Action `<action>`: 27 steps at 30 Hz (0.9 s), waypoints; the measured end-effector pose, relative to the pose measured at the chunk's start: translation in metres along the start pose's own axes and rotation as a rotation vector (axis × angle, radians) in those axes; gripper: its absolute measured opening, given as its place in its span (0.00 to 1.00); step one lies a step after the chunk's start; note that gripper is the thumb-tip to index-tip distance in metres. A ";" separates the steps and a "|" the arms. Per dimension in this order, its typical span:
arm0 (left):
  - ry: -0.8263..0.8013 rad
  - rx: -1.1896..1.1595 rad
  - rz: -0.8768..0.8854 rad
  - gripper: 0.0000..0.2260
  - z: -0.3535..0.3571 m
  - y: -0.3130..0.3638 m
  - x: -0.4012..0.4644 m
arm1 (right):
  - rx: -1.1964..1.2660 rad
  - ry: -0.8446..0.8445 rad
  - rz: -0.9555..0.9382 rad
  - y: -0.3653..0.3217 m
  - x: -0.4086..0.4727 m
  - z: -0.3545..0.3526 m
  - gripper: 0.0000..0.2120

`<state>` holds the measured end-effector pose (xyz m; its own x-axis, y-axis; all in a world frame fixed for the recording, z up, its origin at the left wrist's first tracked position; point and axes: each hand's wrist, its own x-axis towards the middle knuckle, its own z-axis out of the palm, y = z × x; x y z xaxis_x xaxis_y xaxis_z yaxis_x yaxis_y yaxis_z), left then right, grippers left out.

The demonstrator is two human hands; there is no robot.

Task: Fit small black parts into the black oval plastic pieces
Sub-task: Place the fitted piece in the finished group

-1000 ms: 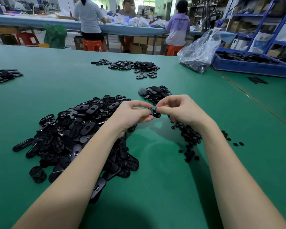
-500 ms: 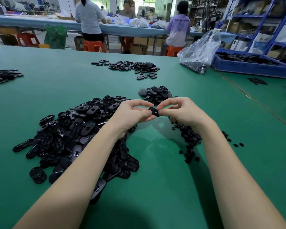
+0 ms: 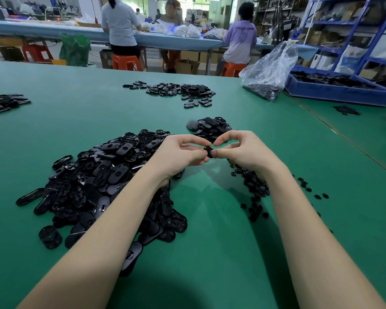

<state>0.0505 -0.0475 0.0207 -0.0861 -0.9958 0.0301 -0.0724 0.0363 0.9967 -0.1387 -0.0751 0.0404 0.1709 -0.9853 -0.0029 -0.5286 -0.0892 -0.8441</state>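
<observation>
My left hand (image 3: 178, 153) and my right hand (image 3: 243, 150) meet above the green table, both pinching one black oval piece (image 3: 208, 150) between thumbs and fingers; most of it is hidden by the fingertips. Whether a small part sits in it I cannot tell. A big heap of black oval pieces (image 3: 93, 184) lies under and left of my left forearm. Small black parts (image 3: 253, 186) are scattered beneath my right wrist. A smaller pile of oval pieces (image 3: 209, 128) lies just beyond my hands.
Further back another spread of black pieces (image 3: 178, 91) lies on the green table (image 3: 209, 253), and one more (image 3: 4, 102) at the far left. A clear plastic bag (image 3: 269, 72) and a blue bin (image 3: 339, 89) stand at the back right. Three people work at a far table.
Both hands have risen slightly and turned the oval piece between the fingertips. My right forefinger has lifted into an arch above the piece.
</observation>
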 end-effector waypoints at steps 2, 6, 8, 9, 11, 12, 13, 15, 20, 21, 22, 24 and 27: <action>0.002 0.007 -0.007 0.09 0.000 0.001 0.000 | -0.001 -0.007 -0.002 0.001 0.000 0.001 0.09; 0.001 0.000 -0.048 0.09 -0.002 0.003 0.001 | 0.044 -0.050 -0.003 0.004 -0.002 0.000 0.10; 0.002 -0.051 -0.070 0.09 -0.003 0.005 0.001 | 0.135 -0.070 0.003 0.006 -0.003 -0.001 0.10; 0.009 -0.079 -0.076 0.09 -0.002 0.006 0.001 | 0.175 -0.075 0.003 0.007 -0.003 -0.001 0.10; 0.036 -0.120 -0.073 0.09 0.000 0.007 0.002 | 0.211 -0.070 -0.010 0.007 -0.002 0.001 0.10; 0.050 -0.130 -0.067 0.08 0.001 0.006 0.003 | 0.217 -0.066 -0.021 0.006 -0.002 0.002 0.09; 0.062 -0.131 -0.061 0.08 0.003 0.005 0.003 | 0.215 -0.064 -0.033 0.006 -0.001 0.004 0.08; 0.086 -0.108 -0.052 0.08 0.004 0.003 0.002 | 0.196 -0.067 -0.059 0.005 0.000 0.007 0.06; 0.111 -0.086 -0.058 0.07 0.003 0.002 0.002 | 0.174 -0.079 -0.076 0.005 0.002 0.007 0.07; 0.114 -0.084 -0.055 0.07 0.003 0.002 0.002 | 0.171 -0.073 -0.073 0.005 0.003 0.007 0.06; 0.117 -0.074 -0.051 0.07 0.004 0.002 0.001 | 0.168 -0.063 -0.072 0.005 0.003 0.008 0.06; 0.125 -0.038 -0.043 0.07 0.005 0.002 0.001 | 0.156 -0.035 -0.075 0.006 0.004 0.010 0.05; 0.143 0.040 -0.033 0.06 0.005 0.001 0.001 | 0.130 0.005 -0.079 0.006 0.005 0.015 0.05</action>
<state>0.0451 -0.0477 0.0214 0.0592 -0.9982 0.0111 -0.1124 0.0043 0.9937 -0.1284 -0.0786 0.0268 0.2034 -0.9767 0.0691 -0.4014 -0.1475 -0.9039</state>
